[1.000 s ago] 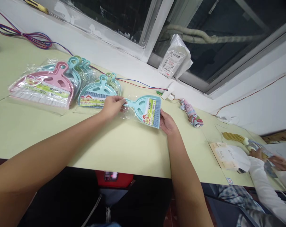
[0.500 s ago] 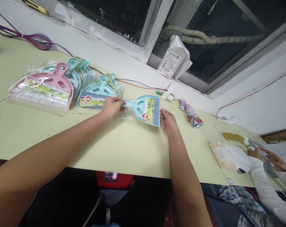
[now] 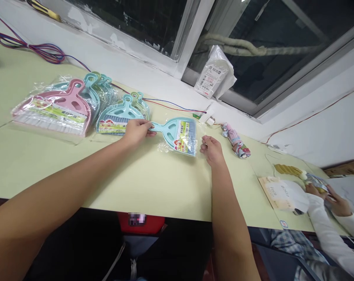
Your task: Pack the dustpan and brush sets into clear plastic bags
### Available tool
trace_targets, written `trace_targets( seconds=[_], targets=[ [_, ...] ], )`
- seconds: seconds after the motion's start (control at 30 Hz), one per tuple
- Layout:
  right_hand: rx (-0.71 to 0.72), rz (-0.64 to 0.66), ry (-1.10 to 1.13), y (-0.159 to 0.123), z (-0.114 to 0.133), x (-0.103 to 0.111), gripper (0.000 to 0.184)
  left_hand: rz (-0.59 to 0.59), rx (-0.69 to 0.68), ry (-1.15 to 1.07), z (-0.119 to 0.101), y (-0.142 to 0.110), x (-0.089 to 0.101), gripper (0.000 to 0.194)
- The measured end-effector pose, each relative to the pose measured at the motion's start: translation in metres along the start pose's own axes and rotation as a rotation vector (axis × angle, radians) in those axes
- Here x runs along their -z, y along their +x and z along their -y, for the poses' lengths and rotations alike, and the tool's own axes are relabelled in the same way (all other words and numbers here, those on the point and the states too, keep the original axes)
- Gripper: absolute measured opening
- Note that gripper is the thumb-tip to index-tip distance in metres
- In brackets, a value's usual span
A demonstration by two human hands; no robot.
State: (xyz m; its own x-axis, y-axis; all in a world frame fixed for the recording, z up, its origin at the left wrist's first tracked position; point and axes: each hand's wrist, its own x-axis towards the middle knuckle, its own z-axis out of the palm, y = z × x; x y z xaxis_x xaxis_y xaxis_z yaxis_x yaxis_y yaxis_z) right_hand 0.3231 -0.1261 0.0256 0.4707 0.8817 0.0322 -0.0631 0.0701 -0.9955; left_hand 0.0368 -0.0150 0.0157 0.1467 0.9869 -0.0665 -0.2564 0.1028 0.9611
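A light blue dustpan and brush set with a paper label lies above the table in a clear plastic bag. My left hand is closed around the end of its handle. Just right of the brush bristles, my right hand has its fingers pinched together on the loose edge of the bag, apart from the dustpan itself. Left of my left hand stand wrapped blue and green dustpan sets, partly hidden by that hand. A larger pink dustpan set leans in front of blue ones farther left.
On the right lie a rolled patterned cloth and a tissue pack. A co-worker's hands hold something beyond them. Bundled wires run along the wall, and a white package leans against the window.
My right hand has moved slightly right, off the dustpan's edge, and the plastic bag now stretches past the brush. The dustpan has shifted a little left with my left hand.
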Motion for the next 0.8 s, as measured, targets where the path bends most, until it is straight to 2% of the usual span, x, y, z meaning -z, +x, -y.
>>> trace_targets(
  seconds=[0.23,0.43,0.67,0.8],
  targets=[
    [-0.105,-0.012,-0.076,-0.001,0.001,0.002,0.038,0.012,-0.013,0.033,-0.002,-0.001,0.002,0.008],
    [-0.084,-0.013,-0.121,0.002,-0.002,0.005,0.037,0.004,-0.009,0.03,-0.003,0.002,0.003,0.005],
    [-0.106,-0.19,-0.045,0.014,-0.008,0.025,0.025,-0.019,0.033,0.054,-0.013,0.002,0.006,0.002],
    [-0.142,-0.264,-0.024,0.021,-0.017,0.035,0.019,0.037,0.063,0.06,-0.022,0.006,0.016,0.005]
  ],
)
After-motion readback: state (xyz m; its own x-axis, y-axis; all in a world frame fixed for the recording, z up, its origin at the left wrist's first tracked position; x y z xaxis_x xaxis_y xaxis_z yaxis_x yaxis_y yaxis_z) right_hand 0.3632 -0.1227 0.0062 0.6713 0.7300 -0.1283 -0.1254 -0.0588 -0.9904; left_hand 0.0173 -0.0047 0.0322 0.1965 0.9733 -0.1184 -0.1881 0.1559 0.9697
